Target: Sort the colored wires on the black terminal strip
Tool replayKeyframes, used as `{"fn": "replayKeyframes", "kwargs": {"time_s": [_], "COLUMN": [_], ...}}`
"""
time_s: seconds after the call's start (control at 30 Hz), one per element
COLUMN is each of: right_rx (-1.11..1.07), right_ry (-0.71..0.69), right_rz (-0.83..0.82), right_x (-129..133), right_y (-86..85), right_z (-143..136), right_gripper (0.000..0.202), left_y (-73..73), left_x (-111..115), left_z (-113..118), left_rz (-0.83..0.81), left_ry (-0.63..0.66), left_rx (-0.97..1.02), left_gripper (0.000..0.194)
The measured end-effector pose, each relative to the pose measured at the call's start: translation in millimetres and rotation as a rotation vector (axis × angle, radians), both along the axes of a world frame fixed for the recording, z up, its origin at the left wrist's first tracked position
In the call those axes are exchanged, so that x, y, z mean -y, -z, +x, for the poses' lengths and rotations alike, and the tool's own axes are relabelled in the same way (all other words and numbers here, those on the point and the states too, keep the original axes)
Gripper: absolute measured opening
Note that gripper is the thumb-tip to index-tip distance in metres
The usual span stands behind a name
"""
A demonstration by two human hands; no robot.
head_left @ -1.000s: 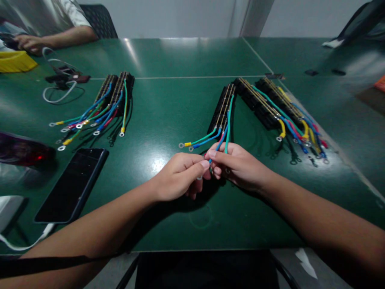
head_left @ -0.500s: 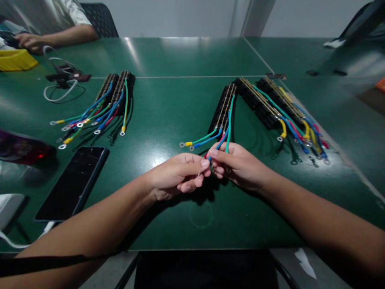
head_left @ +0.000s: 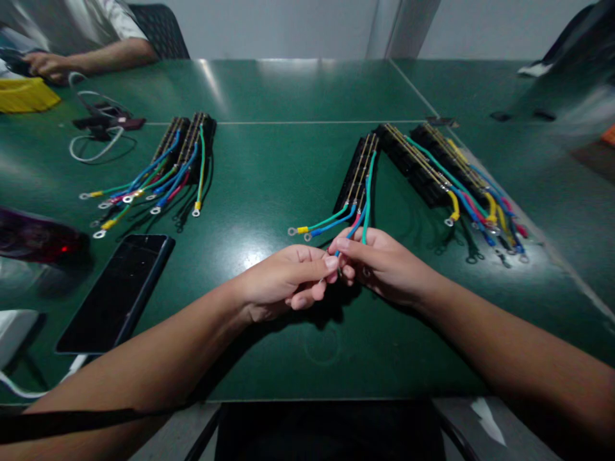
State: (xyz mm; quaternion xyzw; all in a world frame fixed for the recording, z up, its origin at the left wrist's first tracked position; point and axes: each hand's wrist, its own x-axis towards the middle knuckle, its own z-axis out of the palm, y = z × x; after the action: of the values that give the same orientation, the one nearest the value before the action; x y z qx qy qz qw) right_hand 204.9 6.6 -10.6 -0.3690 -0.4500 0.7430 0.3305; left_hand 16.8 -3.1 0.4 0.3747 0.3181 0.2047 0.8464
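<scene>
A black terminal block (head_left: 356,171) with brass strips lies in front of me, coloured wires running from its near end. My right hand (head_left: 372,259) is closed around its blue wire (head_left: 356,224), and the green wire (head_left: 368,198) passes into the same fingers. Fingertips of my left hand (head_left: 298,272) pinch the blue wire's end, touching the right fingers; the lug there is mostly hidden. Left of the hands, another green wire (head_left: 327,219) with a yellow-sleeved ring lug and a second blue wire (head_left: 331,225) lie loose. A red wire between them runs towards the right hand.
Two wired terminal blocks (head_left: 423,163) lie to the right, two more (head_left: 195,144) to the left. Nearer left are a phone (head_left: 115,294), a dark bottle (head_left: 38,237) and a white charger (head_left: 16,336). Across the green table (head_left: 269,160), a person's hand (head_left: 48,66) rests beside a yellow object (head_left: 29,96).
Both hands stay almost in place. My left thumb and fingertips have shifted very slightly right along the wire end; the blocks have not moved.
</scene>
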Motion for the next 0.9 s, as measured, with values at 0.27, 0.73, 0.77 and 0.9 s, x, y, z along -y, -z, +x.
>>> {"fn": "replayKeyframes", "kwargs": {"time_s": [0.27, 0.73, 0.77, 0.9], "right_rx": [-0.041, -0.013, -0.024, -0.038], "right_ry": [-0.039, -0.017, -0.018, -0.008], "right_rz": [-0.011, -0.005, -0.005, -0.007], "right_x": [-0.3, 0.9, 0.8, 0.6], "right_y": [-2.2, -1.9, -2.0, -1.6], "right_z": [-0.9, -0.4, -0.4, -0.9], "right_gripper": [0.022, 0.024, 0.023, 0.021], "left_y": [2.0, -0.4, 0.0, 0.9], "left_x": [0.3, 1.9, 1.8, 1.4], "left_z": [-0.8, 0.9, 0.8, 0.4], "left_rz": [-0.042, -0.017, -0.019, -0.017], "left_ry": [0.035, 0.012, 0.023, 0.035], "left_rx": [0.024, 0.011, 0.006, -0.003], "left_gripper": [0.026, 0.027, 0.027, 0.025]}}
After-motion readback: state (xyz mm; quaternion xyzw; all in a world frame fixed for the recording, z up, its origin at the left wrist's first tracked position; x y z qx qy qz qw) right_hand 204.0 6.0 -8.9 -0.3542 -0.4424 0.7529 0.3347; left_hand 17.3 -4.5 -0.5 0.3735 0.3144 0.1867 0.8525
